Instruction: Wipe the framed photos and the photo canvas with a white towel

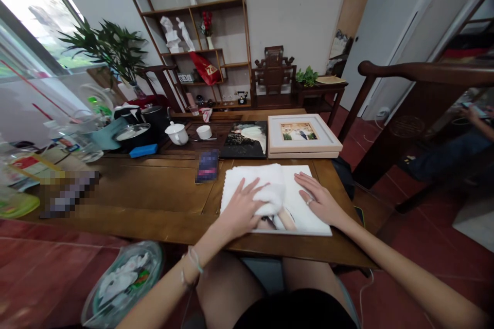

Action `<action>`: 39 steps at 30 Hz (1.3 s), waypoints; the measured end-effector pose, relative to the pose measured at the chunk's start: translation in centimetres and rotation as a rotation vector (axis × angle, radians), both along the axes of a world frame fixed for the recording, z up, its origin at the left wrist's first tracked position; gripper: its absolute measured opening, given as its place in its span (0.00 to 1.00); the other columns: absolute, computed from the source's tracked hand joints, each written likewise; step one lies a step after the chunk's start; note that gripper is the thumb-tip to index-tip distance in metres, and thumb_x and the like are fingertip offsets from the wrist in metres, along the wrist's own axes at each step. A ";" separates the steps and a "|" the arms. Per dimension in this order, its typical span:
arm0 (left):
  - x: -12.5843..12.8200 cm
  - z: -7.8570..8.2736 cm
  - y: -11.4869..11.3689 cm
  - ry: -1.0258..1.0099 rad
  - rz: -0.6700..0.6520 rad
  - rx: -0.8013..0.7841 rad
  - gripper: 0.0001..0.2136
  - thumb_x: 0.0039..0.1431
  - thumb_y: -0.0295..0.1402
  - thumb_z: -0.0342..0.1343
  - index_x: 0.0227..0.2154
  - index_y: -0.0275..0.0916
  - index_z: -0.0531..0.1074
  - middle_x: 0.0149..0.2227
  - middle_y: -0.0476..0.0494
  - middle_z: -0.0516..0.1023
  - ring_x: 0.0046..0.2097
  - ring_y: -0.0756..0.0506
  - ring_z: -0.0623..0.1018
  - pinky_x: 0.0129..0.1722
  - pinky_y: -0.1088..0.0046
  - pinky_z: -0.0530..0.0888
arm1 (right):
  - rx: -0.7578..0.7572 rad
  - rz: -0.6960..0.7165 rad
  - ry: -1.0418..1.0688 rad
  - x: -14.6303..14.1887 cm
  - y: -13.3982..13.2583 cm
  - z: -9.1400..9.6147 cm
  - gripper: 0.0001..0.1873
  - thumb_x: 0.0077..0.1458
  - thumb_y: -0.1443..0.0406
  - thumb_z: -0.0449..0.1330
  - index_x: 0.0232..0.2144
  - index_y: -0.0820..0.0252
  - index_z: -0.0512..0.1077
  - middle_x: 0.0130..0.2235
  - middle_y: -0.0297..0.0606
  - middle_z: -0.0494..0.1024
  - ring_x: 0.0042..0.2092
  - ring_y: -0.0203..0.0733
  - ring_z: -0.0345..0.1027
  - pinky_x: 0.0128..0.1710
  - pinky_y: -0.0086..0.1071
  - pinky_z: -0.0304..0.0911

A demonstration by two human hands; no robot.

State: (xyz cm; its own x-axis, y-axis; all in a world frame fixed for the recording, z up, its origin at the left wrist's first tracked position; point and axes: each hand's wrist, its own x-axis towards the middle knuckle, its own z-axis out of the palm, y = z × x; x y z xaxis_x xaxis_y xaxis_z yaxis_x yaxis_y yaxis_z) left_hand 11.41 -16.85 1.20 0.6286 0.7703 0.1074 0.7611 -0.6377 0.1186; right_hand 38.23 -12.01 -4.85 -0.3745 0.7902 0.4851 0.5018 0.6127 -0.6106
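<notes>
A white panel (pixel 309 218) with part of a picture showing lies flat on the wooden table in front of me. Over its left half is spread a white cloth (pixel 272 193) with a scalloped edge. My left hand (pixel 242 206) rests on this cloth, fingers spread and pressing down rather than wrapped round it. On the panel's right side my right hand (pixel 317 199), wearing a ring, lies flat with its fingers stretched out. Cloth and left hand hide much of the picture.
Behind the panel lie a dark picture (pixel 246 140) and stacked light-wood frames (pixel 274 136). A blurred dark item (pixel 207 166), a blue block (pixel 143 151), a white teapot (pixel 176 133) and a cup (pixel 204 132) are leftward. A lined bin (pixel 154 257) stands below; a chair (pixel 401 108) is right.
</notes>
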 end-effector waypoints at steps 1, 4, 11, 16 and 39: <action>0.5 0.0 -1.5 0.001 -0.022 -0.007 0.17 0.56 0.29 0.54 0.49 0.45 0.73 0.66 0.46 0.57 0.67 0.34 0.51 0.64 0.43 0.45 | -0.004 -0.001 0.008 0.0 0.0 0.0 0.21 0.62 0.62 0.51 0.57 0.52 0.67 0.59 0.41 0.68 0.63 0.48 0.55 0.61 0.54 0.53; 2.0 0.1 -4.9 0.020 -0.145 -0.009 0.19 0.56 0.32 0.54 0.51 0.45 0.71 0.68 0.47 0.51 0.68 0.31 0.47 0.63 0.40 0.44 | -0.009 -0.003 0.022 0.1 0.0 0.0 0.21 0.61 0.63 0.50 0.56 0.52 0.67 0.58 0.40 0.69 0.62 0.48 0.56 0.61 0.54 0.53; 4.2 1.0 -0.2 0.050 0.035 -0.041 0.18 0.59 0.33 0.52 0.53 0.45 0.69 0.66 0.43 0.56 0.67 0.32 0.53 0.62 0.40 0.51 | -0.033 -0.041 0.034 0.1 0.2 0.0 0.21 0.61 0.62 0.50 0.55 0.55 0.69 0.58 0.43 0.69 0.61 0.50 0.58 0.61 0.53 0.54; 5.2 1.2 2.2 0.075 0.093 -0.008 0.19 0.62 0.32 0.50 0.56 0.44 0.66 0.65 0.40 0.57 0.66 0.30 0.54 0.60 0.37 0.53 | -0.058 -0.018 0.061 0.0 0.2 0.1 0.21 0.61 0.61 0.50 0.54 0.54 0.70 0.58 0.42 0.70 0.62 0.50 0.57 0.61 0.53 0.53; 2.8 1.6 3.2 0.086 0.179 -0.018 0.17 0.62 0.31 0.50 0.53 0.42 0.69 0.65 0.39 0.57 0.66 0.31 0.54 0.60 0.39 0.54 | -0.031 -0.012 0.077 0.1 0.3 -0.5 0.21 0.61 0.61 0.51 0.55 0.51 0.69 0.58 0.39 0.69 0.62 0.48 0.56 0.62 0.54 0.52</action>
State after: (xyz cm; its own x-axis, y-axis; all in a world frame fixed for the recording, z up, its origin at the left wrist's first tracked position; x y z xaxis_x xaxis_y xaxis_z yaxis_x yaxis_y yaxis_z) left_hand 14.24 -13.68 2.75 0.4876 0.8719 0.0439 0.8700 -0.4895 0.0582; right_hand 38.30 -11.67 -5.33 -0.3272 0.8098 0.4870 0.4598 0.5867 -0.6666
